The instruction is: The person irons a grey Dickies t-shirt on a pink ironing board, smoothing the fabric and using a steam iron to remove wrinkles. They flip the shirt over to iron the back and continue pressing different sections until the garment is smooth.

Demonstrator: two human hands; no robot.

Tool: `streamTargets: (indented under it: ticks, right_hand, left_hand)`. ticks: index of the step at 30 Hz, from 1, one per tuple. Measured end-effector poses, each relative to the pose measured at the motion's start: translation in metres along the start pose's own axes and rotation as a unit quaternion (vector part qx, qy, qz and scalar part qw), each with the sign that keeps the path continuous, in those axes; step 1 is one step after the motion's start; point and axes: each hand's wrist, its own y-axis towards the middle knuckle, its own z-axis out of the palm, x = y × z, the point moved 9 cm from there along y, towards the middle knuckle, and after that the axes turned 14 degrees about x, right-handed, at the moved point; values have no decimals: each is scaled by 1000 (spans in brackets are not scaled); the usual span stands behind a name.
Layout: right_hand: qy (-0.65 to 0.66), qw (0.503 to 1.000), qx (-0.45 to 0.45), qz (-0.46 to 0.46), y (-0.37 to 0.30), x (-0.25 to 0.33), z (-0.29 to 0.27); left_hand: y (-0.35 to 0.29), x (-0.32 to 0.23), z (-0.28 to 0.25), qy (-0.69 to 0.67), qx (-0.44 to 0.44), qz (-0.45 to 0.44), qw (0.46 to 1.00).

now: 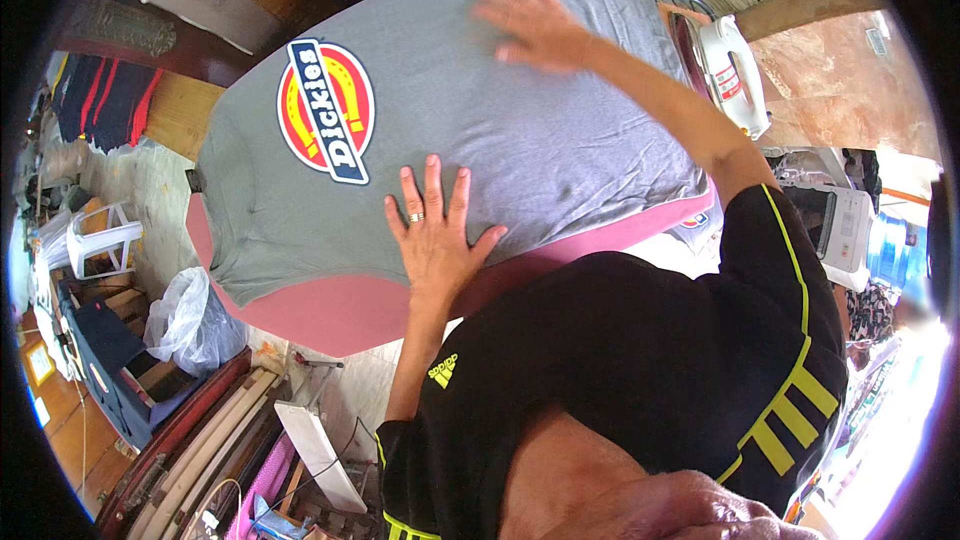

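A grey T-shirt (420, 130) with a red, yellow and dark blue printed emblem lies spread over a pink-covered ironing board (320, 320). My left hand (437, 245) rests palm down on the shirt near its closer edge, right of the emblem. Its fingers are spread, and a ring shows on one of them. Farther off, my right hand (535, 28) is over the upper part of the shirt, its fingers stretched out and slightly smeared by motion. Neither hand grips anything. Fine wrinkles run through the cloth toward the right end. A white iron (728, 75) stands at the board's right end.
A white stool (105, 240) and a clear plastic bag (192, 320) are on the left. Long wooden strips (215, 450) lean at the lower left. Dark red-striped cloth (105, 100) hangs at the far left. A white machine (840, 230) stands on the right.
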Motion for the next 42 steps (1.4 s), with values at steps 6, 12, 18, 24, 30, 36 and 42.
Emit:
streamTargets:
  ticks: [6,12,18,24,30,36,42]
  right_hand:
    - [41,961,-68,264,-61,-179,27]
    - [22,973,-18,227,-131,-34,10]
    - [150,979,35,135,-264,46,6]
    - [320,946,-49,32,-360,-6,-16]
    - [103,940,-194,261,-361,-142,-74]
    - [468,804,-41,366,-334,-216,-2]
    - [378,900,-43,214,-291,-156,-95]
  left_hand:
    - [3,-5,-8,23,-9,-7,1000]
    - [58,-25,-2,38,-49,-68,996]
    - [131,-134,11,61,-93,20,994]
    - [127,-265,49,15,-19,165,986]
    - [94,-309,82,3,58,243,968]
    - [85,-312,88,13,73,268,960]
    - [73,-313,92,-12,61,361,931]
